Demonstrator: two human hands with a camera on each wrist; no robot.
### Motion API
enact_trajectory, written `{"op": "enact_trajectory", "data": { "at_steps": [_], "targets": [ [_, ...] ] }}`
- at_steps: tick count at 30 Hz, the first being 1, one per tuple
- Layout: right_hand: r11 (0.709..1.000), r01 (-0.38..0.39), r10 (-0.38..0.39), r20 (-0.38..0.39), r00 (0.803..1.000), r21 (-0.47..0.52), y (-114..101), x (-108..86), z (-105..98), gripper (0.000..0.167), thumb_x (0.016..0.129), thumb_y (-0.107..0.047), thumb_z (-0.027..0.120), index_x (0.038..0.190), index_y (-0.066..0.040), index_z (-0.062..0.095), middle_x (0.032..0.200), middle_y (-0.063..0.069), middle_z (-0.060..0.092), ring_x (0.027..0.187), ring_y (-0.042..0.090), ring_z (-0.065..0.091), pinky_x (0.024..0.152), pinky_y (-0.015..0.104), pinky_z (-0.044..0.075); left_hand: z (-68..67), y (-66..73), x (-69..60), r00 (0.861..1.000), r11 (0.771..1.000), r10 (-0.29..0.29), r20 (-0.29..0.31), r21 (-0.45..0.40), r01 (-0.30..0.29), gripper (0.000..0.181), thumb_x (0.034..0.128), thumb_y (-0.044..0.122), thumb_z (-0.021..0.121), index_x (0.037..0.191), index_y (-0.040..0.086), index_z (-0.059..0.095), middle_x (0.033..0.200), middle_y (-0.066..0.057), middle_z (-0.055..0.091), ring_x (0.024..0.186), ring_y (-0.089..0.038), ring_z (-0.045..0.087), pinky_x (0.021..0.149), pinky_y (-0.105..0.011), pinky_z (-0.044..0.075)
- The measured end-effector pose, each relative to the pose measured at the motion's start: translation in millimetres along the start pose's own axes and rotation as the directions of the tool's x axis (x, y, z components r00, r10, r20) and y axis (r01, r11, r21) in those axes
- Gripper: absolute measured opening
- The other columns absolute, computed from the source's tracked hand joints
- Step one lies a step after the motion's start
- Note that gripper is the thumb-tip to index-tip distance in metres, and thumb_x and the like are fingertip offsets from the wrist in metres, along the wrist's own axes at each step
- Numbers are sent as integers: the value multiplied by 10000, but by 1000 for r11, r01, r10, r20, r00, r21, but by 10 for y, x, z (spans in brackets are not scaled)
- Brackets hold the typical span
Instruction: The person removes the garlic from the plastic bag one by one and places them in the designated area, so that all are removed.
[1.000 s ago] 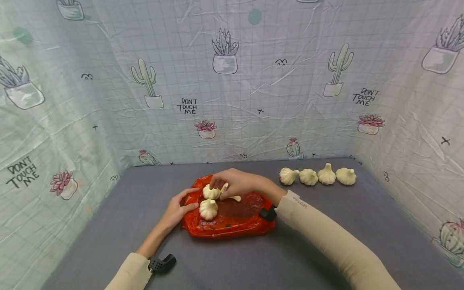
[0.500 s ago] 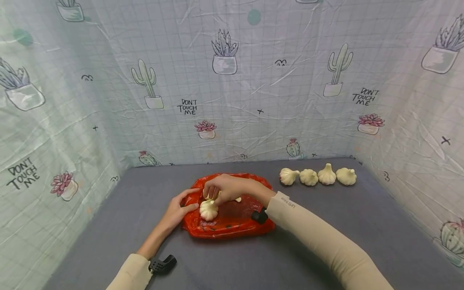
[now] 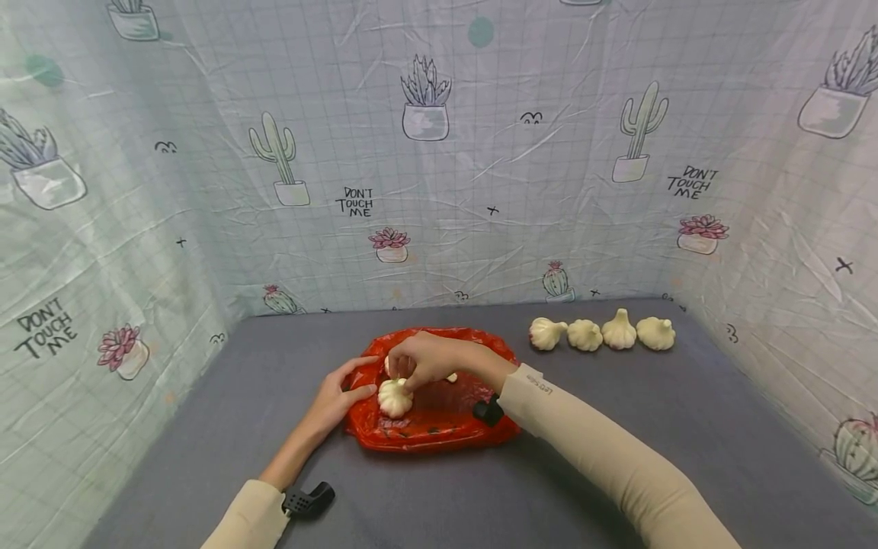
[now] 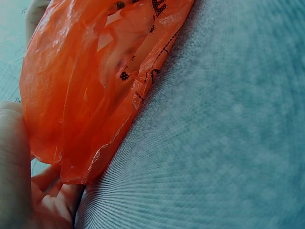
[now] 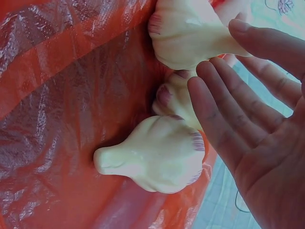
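A tray-like shape covered in red plastic [image 3: 446, 438] lies on the table, black print on its film. My left hand [image 3: 334, 396] holds its left edge, thumb over the rim; in the left wrist view fingers [image 4: 45, 191] show beside the plastic. Inside, at the left, sits a garlic bulb [image 3: 395, 400]. My right hand [image 3: 428, 358] pinches that bulb's stem between thumb and fingers, as the right wrist view shows. Behind it a second bulb is mostly hidden by the hand [image 5: 178, 98]. A third garlic bulb [image 5: 157, 155] lies on its side there.
At the back right of the grey table [image 3: 583, 427], several garlic bulbs [image 3: 619, 330] stand in a row. A printed cactus curtain [image 3: 494, 175] encloses the table at the back and both sides.
My right hand has moved left and nearer from the rear garlic bulb, and now pinches the front one's stem. The left hand has stayed put.
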State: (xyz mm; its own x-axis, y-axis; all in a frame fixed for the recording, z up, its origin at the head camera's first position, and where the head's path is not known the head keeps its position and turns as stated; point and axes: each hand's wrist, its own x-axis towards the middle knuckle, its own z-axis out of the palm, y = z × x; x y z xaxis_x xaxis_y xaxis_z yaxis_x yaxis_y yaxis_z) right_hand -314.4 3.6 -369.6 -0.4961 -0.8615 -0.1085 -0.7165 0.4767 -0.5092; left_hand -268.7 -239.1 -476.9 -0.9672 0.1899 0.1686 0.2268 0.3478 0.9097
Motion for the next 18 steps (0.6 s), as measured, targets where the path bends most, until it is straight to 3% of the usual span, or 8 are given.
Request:
{"op": "enact_trajectory", "data": {
  "at_steps": [18],
  "targets": [
    [999, -1, -2, -71, 997, -47, -1, -50, -37, 95, 943, -155, 750, 1037, -164, 741, 1017, -28, 742, 917, 85, 682, 811, 217, 540, 8, 28, -3, 1000, 1000, 10, -7, 6, -10, 470, 940, 127, 724, 1401, 162, 635, 1424, -161, 618, 1123, -216, 648, 882, -227, 538]
  ]
}}
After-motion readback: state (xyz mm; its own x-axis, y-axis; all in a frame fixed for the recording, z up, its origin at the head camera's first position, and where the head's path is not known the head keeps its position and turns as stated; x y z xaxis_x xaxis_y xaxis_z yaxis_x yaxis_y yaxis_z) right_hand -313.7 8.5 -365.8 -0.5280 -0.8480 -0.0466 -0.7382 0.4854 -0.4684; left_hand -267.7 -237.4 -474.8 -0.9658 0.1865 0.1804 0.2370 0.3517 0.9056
